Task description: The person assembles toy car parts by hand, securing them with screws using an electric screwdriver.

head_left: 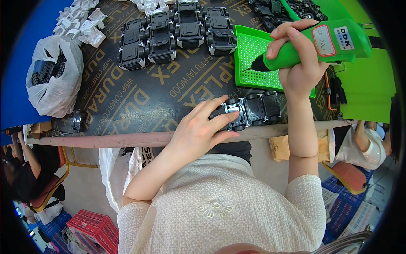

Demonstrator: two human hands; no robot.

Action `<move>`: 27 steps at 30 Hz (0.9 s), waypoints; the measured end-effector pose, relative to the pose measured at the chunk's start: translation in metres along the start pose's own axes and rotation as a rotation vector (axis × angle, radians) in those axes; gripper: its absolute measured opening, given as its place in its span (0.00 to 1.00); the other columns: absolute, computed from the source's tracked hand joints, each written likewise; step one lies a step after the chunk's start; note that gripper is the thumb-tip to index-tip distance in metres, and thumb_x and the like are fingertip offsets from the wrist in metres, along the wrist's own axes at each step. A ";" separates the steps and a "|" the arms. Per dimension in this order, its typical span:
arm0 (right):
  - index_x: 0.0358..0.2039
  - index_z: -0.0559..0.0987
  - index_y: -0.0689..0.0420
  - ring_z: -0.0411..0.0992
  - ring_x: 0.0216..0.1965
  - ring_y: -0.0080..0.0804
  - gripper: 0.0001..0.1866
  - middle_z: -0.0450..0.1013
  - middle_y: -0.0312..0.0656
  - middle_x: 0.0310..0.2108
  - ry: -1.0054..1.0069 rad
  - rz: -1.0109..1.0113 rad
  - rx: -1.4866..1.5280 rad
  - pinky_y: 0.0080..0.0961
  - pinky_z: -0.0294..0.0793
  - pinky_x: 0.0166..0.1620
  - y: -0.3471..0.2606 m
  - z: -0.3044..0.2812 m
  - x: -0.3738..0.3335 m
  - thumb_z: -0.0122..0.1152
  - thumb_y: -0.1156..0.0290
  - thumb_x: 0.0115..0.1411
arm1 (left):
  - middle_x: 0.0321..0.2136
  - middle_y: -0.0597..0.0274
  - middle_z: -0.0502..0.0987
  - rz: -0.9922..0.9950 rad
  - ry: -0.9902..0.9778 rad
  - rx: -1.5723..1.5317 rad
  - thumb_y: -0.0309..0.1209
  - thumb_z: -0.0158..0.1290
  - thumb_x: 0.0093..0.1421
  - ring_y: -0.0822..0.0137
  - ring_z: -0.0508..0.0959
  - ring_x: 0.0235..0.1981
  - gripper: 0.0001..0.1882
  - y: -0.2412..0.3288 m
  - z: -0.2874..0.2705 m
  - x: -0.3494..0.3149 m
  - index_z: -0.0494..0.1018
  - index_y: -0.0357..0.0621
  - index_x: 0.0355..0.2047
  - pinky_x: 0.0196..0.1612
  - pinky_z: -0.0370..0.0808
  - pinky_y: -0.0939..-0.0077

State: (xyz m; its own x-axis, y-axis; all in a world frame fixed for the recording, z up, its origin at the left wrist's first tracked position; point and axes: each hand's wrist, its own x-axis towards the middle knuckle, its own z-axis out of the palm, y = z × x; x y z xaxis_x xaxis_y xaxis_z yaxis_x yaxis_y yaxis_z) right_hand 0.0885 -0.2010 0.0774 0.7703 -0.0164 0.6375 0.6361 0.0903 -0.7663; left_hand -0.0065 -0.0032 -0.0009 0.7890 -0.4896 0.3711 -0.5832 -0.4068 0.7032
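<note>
A black toy truck with silver-white trim lies upside down near the table's front edge, its wheels showing. My left hand is closed over its left end, with fingers pressing on the silver part. In my right hand is a green electric screwdriver, gripped round its body. Its thin bit points left, over the green perforated basket and apart from the truck. Beyond my left hand, several similar black toy trucks lie in rows on the dark table.
A white plastic bag of black parts stands at the left. White plastic parts are heaped at the back left, black parts at the back right. Orange-handled pliers lie at the right. Other people sit on both sides.
</note>
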 end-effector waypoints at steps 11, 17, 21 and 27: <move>0.34 0.68 0.70 0.71 0.16 0.34 0.07 0.72 0.56 0.26 -0.017 -0.031 0.009 0.25 0.73 0.28 0.000 0.001 0.001 0.47 0.79 0.56 | 0.47 0.52 0.71 0.026 0.000 -0.019 0.38 0.64 0.45 0.55 0.75 0.43 0.22 -0.002 0.000 0.001 0.75 0.48 0.41 0.43 0.75 0.66; 0.34 0.69 0.70 0.71 0.16 0.34 0.07 0.72 0.57 0.26 -0.020 -0.011 -0.007 0.25 0.72 0.27 -0.002 0.003 0.000 0.47 0.79 0.56 | 0.47 0.51 0.71 0.034 -0.006 -0.015 0.37 0.64 0.45 0.54 0.75 0.43 0.22 -0.001 -0.001 0.001 0.75 0.48 0.42 0.44 0.75 0.66; 0.34 0.69 0.71 0.71 0.16 0.35 0.08 0.72 0.58 0.26 -0.012 -0.019 -0.027 0.25 0.72 0.27 -0.001 0.004 0.000 0.48 0.79 0.56 | 0.47 0.53 0.72 0.000 0.040 -0.029 0.35 0.66 0.41 0.56 0.76 0.40 0.22 -0.001 0.003 0.000 0.78 0.49 0.39 0.41 0.75 0.66; 0.46 0.67 0.65 0.67 0.20 0.35 0.16 0.69 0.60 0.37 0.143 -0.109 -0.257 0.30 0.67 0.27 -0.052 -0.005 -0.010 0.39 0.71 0.60 | 0.45 0.54 0.73 0.030 0.022 -0.029 0.32 0.66 0.41 0.56 0.76 0.40 0.21 0.000 0.004 0.004 0.78 0.48 0.39 0.40 0.75 0.66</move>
State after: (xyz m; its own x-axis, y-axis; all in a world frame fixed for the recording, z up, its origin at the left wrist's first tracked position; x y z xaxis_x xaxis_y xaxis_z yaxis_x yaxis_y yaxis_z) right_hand 0.0480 -0.2099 0.1100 0.6839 -0.1536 0.7132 0.6917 -0.1744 -0.7009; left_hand -0.0040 -0.0080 -0.0020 0.7755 -0.4841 0.4051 -0.6010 -0.3696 0.7087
